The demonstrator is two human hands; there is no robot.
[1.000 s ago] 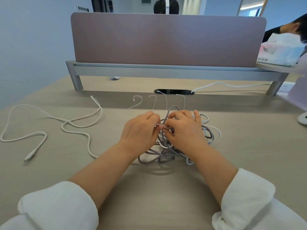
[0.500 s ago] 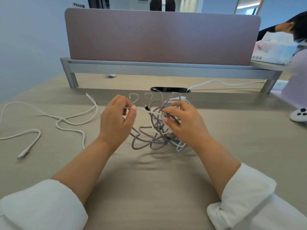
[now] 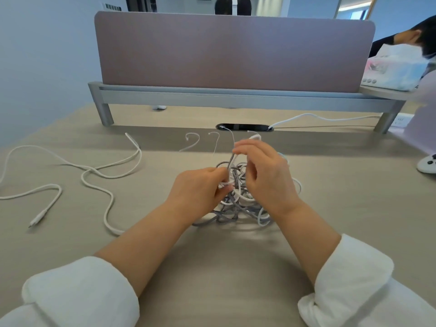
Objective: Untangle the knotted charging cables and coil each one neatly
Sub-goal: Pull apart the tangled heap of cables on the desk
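A knot of grey braided and white charging cables (image 3: 238, 204) lies on the beige desk (image 3: 212, 256) in front of me. My left hand (image 3: 200, 192) pinches a white strand at the knot's left side. My right hand (image 3: 266, 178) is raised over the knot and pinches a grey braided strand, lifting it upward. Several thin white cable ends (image 3: 215, 140) stick up behind the knot. A separate white cable (image 3: 99, 173) lies loose and uncoiled on the desk at the left, with its plug (image 3: 37, 219) near the left edge.
A mauve divider panel (image 3: 233, 50) on a grey metal rail crosses the back of the desk. A black cable slot (image 3: 243, 126) sits below it with a white lead running right. A white controller (image 3: 428, 164) lies at far right. Another person is at the back right.
My left hand has moved back right from its pulled-out position to the knot. My right hand has lifted higher with a grey strand. The knot has shifted slightly toward me.
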